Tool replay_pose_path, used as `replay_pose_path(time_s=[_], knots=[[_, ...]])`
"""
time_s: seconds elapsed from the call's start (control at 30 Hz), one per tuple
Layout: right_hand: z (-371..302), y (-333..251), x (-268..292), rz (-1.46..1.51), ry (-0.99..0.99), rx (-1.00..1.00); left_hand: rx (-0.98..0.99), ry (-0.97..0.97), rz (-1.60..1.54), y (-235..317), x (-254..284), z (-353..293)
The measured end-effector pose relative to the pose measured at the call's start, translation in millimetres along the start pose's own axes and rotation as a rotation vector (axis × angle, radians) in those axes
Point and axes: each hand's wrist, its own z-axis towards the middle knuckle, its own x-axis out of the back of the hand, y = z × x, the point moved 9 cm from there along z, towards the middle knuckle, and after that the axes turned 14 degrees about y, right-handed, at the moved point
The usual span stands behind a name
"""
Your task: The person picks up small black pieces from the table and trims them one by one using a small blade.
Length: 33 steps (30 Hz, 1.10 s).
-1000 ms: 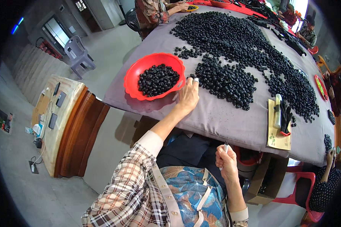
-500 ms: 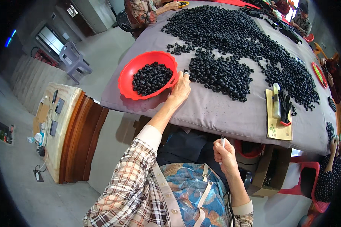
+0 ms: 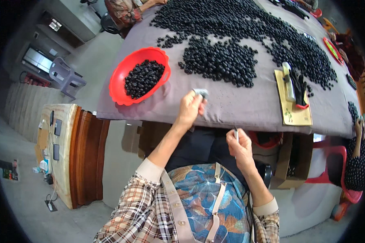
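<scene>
My left hand (image 3: 190, 110) is closed over the near part of the grey cloth, with a whitish wrap (image 3: 200, 93) around a fingertip. Blur hides what, if anything, it grips. Over my lap at the table edge, my right hand (image 3: 240, 150) is closed around a slim white tool (image 3: 236, 134) with a dark pointed tip. Left of my left hand stands a red scalloped bowl (image 3: 118, 83), partly filled with small round black pieces (image 3: 144, 79). A flat patch of the same black pieces (image 3: 219, 60) lies just beyond my left hand.
A far larger heap of black pieces (image 3: 215, 18) spreads behind. At right, a yellow card (image 3: 288, 111) bears a clear tube (image 3: 288, 83) and a black glove (image 3: 299, 89). A cardboard box (image 3: 286, 166) stands below the table. Other people sit around it.
My left hand has come away from beside the bowl and the black pieces, back toward me and the table edge. My right hand stays near the edge with the tool. The view has shifted.
</scene>
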Motion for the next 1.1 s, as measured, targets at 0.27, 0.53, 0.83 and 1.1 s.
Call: replay_pose_path(time_s=[0.27, 0.53, 0.83, 1.1], knots=[[-11, -44, 0, 0.227, 0.033, 0.162, 0.263, -0.312, -0.400, -5, -65, -105], [-14, -41, -1, 0.275, 0.006, 0.228, 0.463, -0.290, -0.556, -16, -67, -111], [-24, -69, -6, -0.137, 0.030, 0.477, 0.420, -0.355, -0.442, 1, -63, -110], [-12, -38, 2, 0.159, -0.029, 0.139, 0.134, -0.323, -0.150, 13, -62, -111]])
